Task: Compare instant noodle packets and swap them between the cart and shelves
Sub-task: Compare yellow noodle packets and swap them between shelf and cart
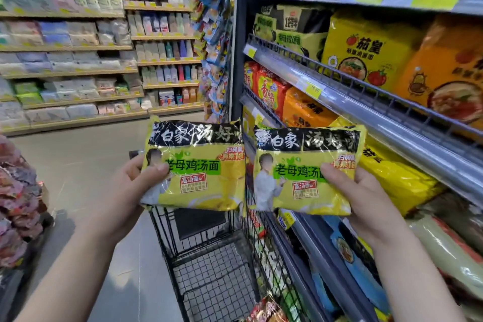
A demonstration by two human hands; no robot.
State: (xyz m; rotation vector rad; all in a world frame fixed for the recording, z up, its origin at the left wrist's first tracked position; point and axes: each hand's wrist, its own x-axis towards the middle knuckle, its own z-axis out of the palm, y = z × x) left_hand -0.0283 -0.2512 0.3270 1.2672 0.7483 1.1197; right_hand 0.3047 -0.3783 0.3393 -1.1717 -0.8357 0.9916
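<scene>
Two risks I'd watch. The shelves [366, 106] on my right are packed tight, so a returned packet could knock neighbours off. The cart [163, 232] stands below. The left packet [201, 178] and right packet [295, 183], held side by side above it, look identical, so they're easily mixed up. My left hand [130, 185] and right hand [371, 198] each pinch one by its outer edge; glossy film may slip.

Both my forearms stretch forward, raised. My left hand [130, 180] grips the left packet [203, 188], thumb across its front. My right hand [366, 196] grips the right packet [300, 193] likewise.
</scene>
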